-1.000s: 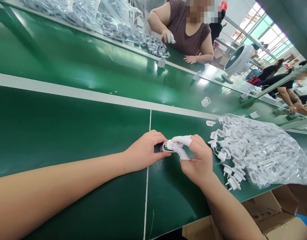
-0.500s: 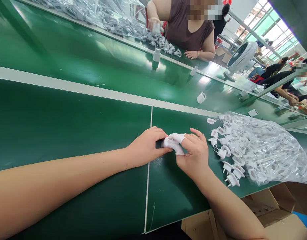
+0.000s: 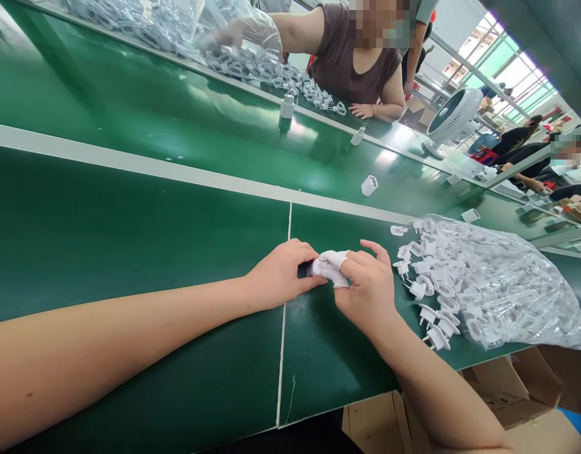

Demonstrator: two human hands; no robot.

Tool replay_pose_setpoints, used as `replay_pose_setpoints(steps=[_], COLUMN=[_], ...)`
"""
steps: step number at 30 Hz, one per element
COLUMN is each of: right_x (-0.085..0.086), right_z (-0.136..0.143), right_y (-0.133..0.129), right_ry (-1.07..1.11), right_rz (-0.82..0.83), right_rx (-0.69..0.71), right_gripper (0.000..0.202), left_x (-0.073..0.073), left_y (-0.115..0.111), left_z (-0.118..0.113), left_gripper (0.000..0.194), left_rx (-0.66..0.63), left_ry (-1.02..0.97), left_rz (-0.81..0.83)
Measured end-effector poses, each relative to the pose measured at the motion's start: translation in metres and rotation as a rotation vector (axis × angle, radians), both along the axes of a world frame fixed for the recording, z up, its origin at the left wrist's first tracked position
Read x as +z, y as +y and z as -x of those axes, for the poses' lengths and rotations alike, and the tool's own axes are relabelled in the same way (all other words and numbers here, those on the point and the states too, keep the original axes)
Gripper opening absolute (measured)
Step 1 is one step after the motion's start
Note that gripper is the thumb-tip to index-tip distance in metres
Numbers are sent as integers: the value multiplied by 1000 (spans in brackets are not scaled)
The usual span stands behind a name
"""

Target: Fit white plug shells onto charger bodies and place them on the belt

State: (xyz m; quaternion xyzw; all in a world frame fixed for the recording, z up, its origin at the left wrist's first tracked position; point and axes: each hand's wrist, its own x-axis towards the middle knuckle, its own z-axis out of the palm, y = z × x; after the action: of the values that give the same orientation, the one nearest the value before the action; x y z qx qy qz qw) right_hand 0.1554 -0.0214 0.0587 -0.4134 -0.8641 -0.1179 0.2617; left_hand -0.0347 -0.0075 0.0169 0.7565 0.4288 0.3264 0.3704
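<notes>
My left hand (image 3: 293,272) is closed, thumb and fingers pinching a small item whose shape is mostly hidden. My right hand (image 3: 361,274) meets it from the right, with white covers (image 3: 335,261) on its thumb and index finger, pressed round the same item. A dark bit shows between the hands. To the right, several white plug pieces (image 3: 437,337) with two pins lie loose at the mouth of a clear plastic bag (image 3: 522,284) full of similar pieces.
Beyond the pale strip (image 3: 200,173), a green belt carries several white adapters (image 3: 368,185). Across it sits a person (image 3: 361,69) beside another bag of plug pieces (image 3: 149,28) and a fan (image 3: 454,116). Cardboard boxes (image 3: 375,419) stand below the table's front edge.
The adapters on the belt have shifted slightly left. The person across has moved an arm leftward to the far bag. My two hands remain together in nearly the same pose.
</notes>
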Motion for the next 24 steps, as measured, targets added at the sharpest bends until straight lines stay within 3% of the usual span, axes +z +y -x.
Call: replay_pose_setpoints(steps=[5,9,11,14,17,21,24], right_x=[-9,-15,-16,-19,-22,-25,-25], right_z=[1,-16,-34,-66,-87,-95,-96], right_y=[-1,17,35,63,78,81,82], right_ry=[168,407,507,376,164,131,142], right_rz=[151,498,581,379,407,468,474], right_rx=[-2,13,-39,-406,-764,-791,-754], right_gripper=[20,47,60,47,43,36,33], left_x=[-1,7,15,28,34,30,24], left_y=[-3,-5,2,35,87,147,164], left_z=[-2,-2,1,11,29,58,75], left_gripper=[28,38,41,43,40,39,40], left_rx=[20,12,21,162,442,693,791], left_ry=[-19,-13,-11,7,63,141,189], left_rz=[-24,53,154,194,85,40,58])
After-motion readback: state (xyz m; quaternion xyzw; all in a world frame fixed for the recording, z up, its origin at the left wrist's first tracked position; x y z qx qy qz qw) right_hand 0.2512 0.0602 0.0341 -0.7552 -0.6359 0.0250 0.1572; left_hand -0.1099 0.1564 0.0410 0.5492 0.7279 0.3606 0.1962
